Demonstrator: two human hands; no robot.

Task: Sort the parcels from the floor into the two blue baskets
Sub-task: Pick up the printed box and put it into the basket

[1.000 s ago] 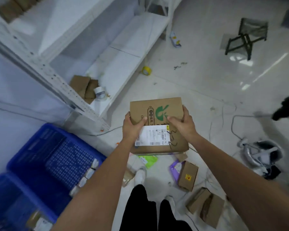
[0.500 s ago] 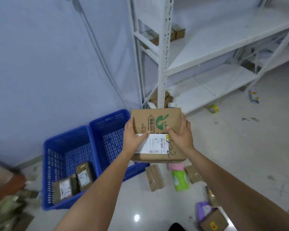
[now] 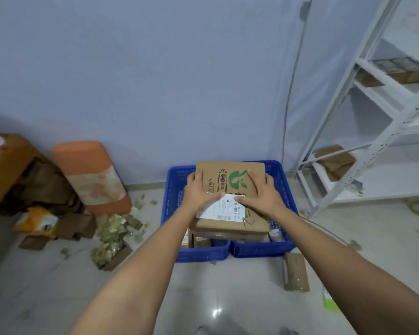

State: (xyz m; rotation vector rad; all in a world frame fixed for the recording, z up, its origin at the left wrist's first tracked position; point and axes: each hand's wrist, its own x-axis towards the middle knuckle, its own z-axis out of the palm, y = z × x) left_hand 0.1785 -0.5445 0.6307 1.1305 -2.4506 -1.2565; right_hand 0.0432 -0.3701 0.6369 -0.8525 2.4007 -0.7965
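Cardboard box (image 3: 230, 189), brown, green logo, white shipping label (image 3: 224, 209) on its top face, label end toward the person. It is held in the air over the two blue baskets, straddling the divide between them; long axis runs away from the person, toward the wall.

Left hand (image 3: 198, 192) grips the left edge, thumb laid across the top onto the label corner. Right hand (image 3: 264, 193) grips the right edge the same way, thumb on the label. Both hands are closed around the box, fingers wrapped under where they cannot be seen. Neither hand is clearly nearer; the box sits centred between them.

Left basket (image 3: 172, 209) and right basket (image 3: 284, 201) stand side by side, touching, against the wall. Small parcels (image 3: 201, 240) lie in the near end of the left basket, under the box. One more shows at the near corner of the right basket.

Judgement: the next move depends on the choice of side, then lowering; the box looks nearly as wide as one basket, so it likely needs squaring to the walls.

Surroundings: loose parcel (image 3: 295, 274) on the floor just in front of the right basket; white shelving (image 3: 373, 131) to the right; orange cushion (image 3: 92, 175) and cardboard scraps (image 3: 111, 235) to the left. Nothing stands between box and baskets.
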